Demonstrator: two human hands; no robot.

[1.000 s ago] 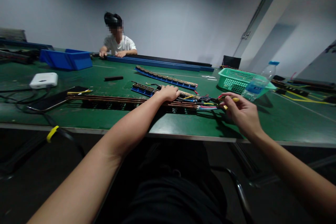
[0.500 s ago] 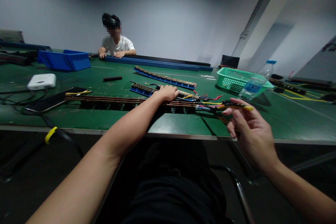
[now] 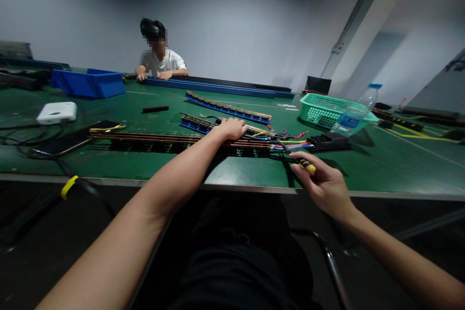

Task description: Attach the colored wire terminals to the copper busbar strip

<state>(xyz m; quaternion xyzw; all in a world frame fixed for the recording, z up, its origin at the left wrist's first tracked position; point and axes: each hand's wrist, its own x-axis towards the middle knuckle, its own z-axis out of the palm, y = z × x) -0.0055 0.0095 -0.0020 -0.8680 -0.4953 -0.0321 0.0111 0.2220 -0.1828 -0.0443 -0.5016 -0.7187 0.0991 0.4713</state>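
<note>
A long black strip with copper rails (image 3: 163, 138) lies along the front of the green table. My left hand (image 3: 232, 129) rests on the strips near its middle, its fingertips partly hidden behind the hand. In my right hand (image 3: 321, 179) is a yellow-and-black handled tool (image 3: 307, 164), its dark tip at the wires (image 3: 290, 146) on the strip's right end. Those wires run to a black connector block (image 3: 330, 142). Just behind the long strip lies a shorter blue-based strip (image 3: 196, 124), partly covered by my left hand.
Another blue-based strip (image 3: 228, 108) lies farther back. At right are a green basket (image 3: 319, 110) and a bottle (image 3: 348, 118). At left are a blue bin (image 3: 89, 83), a white box (image 3: 57, 113) and a black tray (image 3: 69, 140). A person (image 3: 163, 62) sits across, hands on blue rails (image 3: 218, 87).
My right hand has moved left with the tool, bringing its tip to the wires. The black connector block now shows. My left hand has stayed in place.
</note>
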